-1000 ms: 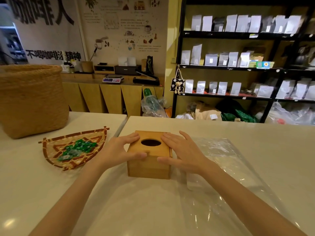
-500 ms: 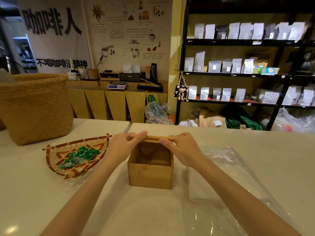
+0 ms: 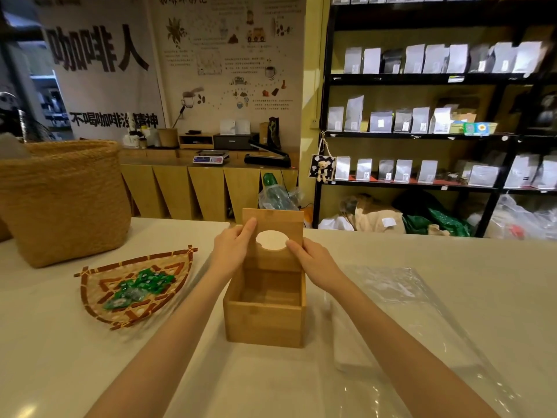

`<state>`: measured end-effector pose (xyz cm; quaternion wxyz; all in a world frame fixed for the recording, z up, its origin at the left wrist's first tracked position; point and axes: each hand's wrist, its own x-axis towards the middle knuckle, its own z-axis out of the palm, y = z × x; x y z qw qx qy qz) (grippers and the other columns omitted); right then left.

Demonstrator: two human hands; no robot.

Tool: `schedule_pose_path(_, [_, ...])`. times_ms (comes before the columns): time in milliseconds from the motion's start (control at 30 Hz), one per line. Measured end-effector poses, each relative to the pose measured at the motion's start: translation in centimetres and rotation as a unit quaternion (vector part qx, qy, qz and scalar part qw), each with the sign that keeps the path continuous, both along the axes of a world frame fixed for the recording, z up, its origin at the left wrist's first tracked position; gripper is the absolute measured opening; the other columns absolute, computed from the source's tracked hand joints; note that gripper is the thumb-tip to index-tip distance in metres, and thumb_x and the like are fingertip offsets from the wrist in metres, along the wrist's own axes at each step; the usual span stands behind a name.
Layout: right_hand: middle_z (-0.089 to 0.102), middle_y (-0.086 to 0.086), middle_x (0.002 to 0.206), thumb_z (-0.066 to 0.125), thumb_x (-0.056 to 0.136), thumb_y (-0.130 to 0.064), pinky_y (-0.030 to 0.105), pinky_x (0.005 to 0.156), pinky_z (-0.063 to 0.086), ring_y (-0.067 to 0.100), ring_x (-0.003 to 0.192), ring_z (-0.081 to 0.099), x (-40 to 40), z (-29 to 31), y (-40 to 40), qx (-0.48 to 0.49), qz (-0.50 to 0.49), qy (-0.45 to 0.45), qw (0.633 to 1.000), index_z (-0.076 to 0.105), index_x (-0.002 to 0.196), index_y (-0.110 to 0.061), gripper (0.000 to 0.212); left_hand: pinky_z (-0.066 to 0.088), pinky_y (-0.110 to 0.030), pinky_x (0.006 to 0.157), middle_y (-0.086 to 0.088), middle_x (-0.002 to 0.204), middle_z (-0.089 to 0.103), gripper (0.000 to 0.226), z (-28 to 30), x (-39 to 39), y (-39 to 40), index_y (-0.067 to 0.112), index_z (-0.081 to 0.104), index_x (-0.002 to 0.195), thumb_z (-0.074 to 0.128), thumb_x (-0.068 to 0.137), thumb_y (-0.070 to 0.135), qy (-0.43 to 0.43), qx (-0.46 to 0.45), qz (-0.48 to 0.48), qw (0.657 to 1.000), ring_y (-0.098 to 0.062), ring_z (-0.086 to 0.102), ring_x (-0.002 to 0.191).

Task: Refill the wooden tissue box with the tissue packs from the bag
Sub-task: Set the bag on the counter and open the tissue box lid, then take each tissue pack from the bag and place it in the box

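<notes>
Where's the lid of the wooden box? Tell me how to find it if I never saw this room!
Find the white counter in front, then the open wooden box in its middle. The lid stands upright at the box's far edge, held by the left hand and right hand. Only this flat wooden panel has an oval hole.
</notes>
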<state>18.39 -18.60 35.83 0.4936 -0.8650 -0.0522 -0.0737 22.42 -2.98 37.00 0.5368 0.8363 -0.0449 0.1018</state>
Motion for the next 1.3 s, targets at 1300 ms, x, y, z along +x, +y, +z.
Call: schedule_pose_path(1300, [0.046, 0.005, 0.142, 0.052, 0.092, -0.023, 0.026, 0.106, 0.029, 0.016, 0.130, 0.041, -20.2, -3.3, -12.7, -0.244, -0.163, -0.057, 0.954, 0.047, 0.133, -0.017, 0.041, 0.013, -0.022, 0.113, 0.009, 0.144, 0.043, 0.052, -9.3, -15.7, -10.7, 0.023, 0.058, 0.120, 0.025, 0.091, 0.050, -0.307, 0.332, -0.491, 0.744, -0.007, 0.031, 0.137])
